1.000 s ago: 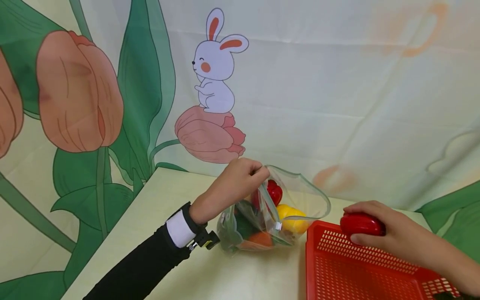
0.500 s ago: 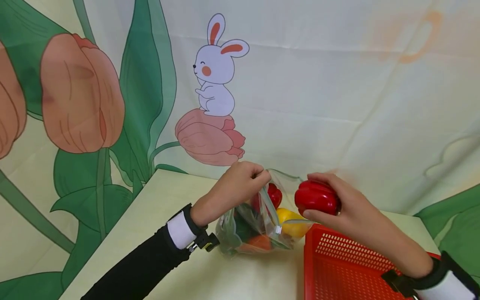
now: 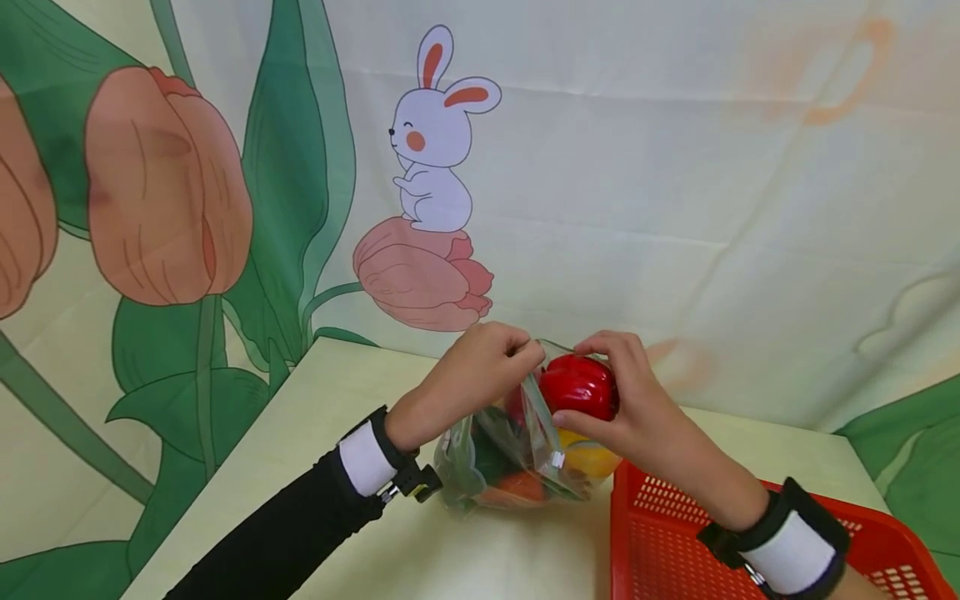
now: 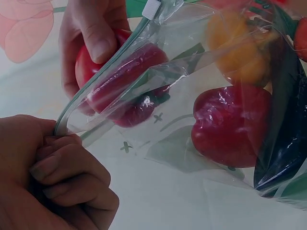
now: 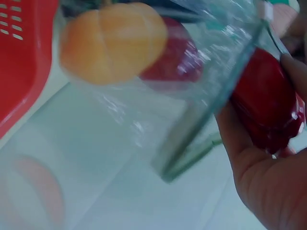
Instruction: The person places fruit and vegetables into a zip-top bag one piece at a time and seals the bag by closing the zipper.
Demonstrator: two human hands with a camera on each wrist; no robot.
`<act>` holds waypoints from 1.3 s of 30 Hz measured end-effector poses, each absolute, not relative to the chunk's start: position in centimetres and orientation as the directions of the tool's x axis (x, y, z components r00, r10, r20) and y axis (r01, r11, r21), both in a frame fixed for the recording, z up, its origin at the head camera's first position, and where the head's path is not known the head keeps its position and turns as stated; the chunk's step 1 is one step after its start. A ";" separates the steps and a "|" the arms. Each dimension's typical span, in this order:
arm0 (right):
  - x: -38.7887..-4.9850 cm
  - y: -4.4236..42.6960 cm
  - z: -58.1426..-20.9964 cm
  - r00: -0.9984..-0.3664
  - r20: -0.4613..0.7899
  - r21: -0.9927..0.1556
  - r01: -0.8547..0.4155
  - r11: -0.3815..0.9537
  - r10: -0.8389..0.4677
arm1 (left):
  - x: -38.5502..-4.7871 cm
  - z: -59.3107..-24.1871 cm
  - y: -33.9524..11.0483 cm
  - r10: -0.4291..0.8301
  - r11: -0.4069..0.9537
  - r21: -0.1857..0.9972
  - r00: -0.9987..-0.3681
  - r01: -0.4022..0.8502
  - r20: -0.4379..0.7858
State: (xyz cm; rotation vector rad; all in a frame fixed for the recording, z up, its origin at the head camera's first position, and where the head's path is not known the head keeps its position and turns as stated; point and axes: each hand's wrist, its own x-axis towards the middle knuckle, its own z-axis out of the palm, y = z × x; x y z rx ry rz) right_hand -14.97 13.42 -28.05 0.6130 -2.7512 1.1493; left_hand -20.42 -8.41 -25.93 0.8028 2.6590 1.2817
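Observation:
My left hand pinches the rim of a clear zip bag between curled fingers and thumb, holding its mouth up. Inside the bag lie a yellow bell pepper, another red bell pepper, a long dark vegetable and something orange low down. My right hand grips a red bell pepper at the bag's mouth. In the left wrist view part of this pepper shows through the clear film. A white slider sits on the bag's green zip edge.
A red perforated basket stands at the right, under my right forearm. The pale table meets a printed cloth backdrop with a rabbit and tulips close behind the bag.
My right hand has carried the red bell pepper leftward from above the basket to the bag's mouth. The left hand has stayed on the bag's rim, nearly still.

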 end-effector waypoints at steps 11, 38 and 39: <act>-14.4 13.2 -29.6 -0.862 0.049 -0.701 -0.389 0.598 -0.504 | -20.7 -25.7 -8.5 0.488 0.522 0.731 -0.857 0.439 0.165; -14.3 19.5 -27.3 -0.939 -0.235 -0.782 0.030 0.623 -0.249 | -20.9 -25.4 -10.3 0.322 0.451 0.798 -0.907 0.399 0.271; -14.3 19.4 -26.8 -0.948 -0.211 -0.788 0.020 0.615 -0.238 | -21.0 -25.1 -10.6 0.298 0.438 0.807 -0.911 0.396 0.285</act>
